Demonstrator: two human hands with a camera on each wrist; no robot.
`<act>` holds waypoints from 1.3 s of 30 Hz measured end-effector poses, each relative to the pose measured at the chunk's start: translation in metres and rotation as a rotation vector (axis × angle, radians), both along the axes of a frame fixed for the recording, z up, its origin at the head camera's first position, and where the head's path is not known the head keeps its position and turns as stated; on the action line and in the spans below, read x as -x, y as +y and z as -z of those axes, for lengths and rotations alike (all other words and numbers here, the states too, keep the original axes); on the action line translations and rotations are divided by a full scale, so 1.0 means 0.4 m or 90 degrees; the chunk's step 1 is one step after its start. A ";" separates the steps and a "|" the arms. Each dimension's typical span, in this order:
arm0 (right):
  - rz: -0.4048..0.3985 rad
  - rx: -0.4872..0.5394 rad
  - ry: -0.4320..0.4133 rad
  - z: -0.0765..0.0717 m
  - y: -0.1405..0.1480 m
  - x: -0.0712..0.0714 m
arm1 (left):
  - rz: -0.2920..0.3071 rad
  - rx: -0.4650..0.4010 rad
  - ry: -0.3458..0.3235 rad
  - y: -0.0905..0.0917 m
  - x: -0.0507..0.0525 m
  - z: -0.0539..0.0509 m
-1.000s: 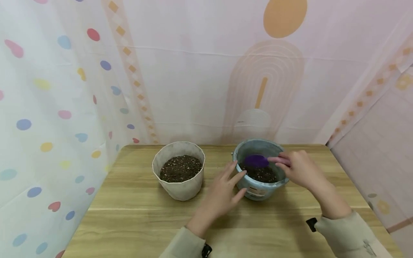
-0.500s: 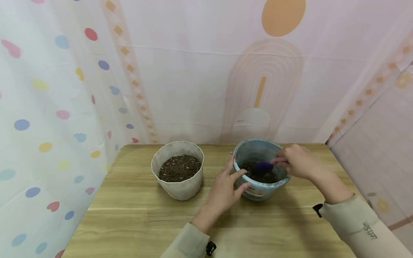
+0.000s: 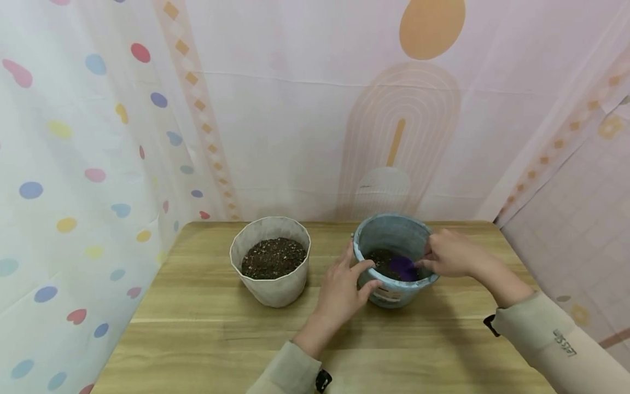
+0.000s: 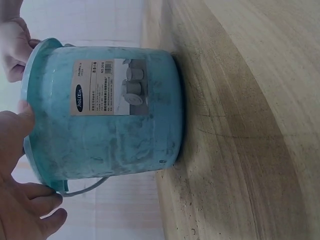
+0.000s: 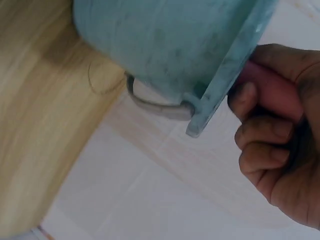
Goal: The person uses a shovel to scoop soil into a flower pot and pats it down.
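A blue bucket (image 3: 389, 293) with dark soil (image 3: 381, 260) in it stands upright on the table. My left hand (image 3: 342, 290) holds its near left rim, the fingers and thumb at the edge. My right hand (image 3: 450, 254) grips a small garden trowel by its pink handle (image 5: 272, 90), at the bucket's right rim. The trowel's purple blade (image 3: 404, 268) lies in the soil near the front wall, its tip hidden. In the left wrist view, a label (image 4: 110, 87) shows on the bucket's side.
A whitish plant pot (image 3: 278, 290) with soil (image 3: 273, 258) in it stands left of the bucket on the wooden table (image 3: 206, 328). A bail handle (image 5: 160, 107) hangs at the bucket's side. Patterned curtains (image 3: 295, 137) close off the back and sides.
The purple blade has swung from above the soil down into it, toward the bucket's front right. My right hand has shifted slightly with it. My left hand stays at the rim.
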State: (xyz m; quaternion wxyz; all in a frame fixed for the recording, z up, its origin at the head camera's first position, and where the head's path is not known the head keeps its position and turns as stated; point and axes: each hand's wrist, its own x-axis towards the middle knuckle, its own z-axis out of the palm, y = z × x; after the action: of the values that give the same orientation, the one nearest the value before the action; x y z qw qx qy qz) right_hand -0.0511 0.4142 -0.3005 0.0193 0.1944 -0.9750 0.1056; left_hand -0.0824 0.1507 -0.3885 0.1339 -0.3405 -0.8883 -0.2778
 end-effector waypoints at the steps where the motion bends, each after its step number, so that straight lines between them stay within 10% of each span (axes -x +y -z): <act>1: -0.007 0.034 -0.020 0.001 -0.001 -0.001 | -0.002 -0.001 -0.001 0.000 0.000 0.002; 25: 0.104 0.484 -0.306 0.060 0.047 -0.018 | 0.015 -0.006 0.024 0.018 -0.024 -0.002; 33: 0.190 0.587 -0.322 0.059 0.078 -0.036 | 0.012 -0.021 0.054 0.016 -0.025 0.001; 39: 0.152 0.641 -0.329 0.064 0.089 -0.037 | 0.007 -0.034 0.027 0.008 -0.018 0.006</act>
State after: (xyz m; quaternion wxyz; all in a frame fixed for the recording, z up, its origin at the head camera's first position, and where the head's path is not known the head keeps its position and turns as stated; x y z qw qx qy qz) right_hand -0.0362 0.4499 -0.3259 -0.1173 0.0180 -0.7929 0.5977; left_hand -0.0753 0.1539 -0.3908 0.1599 -0.3472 -0.8758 -0.2946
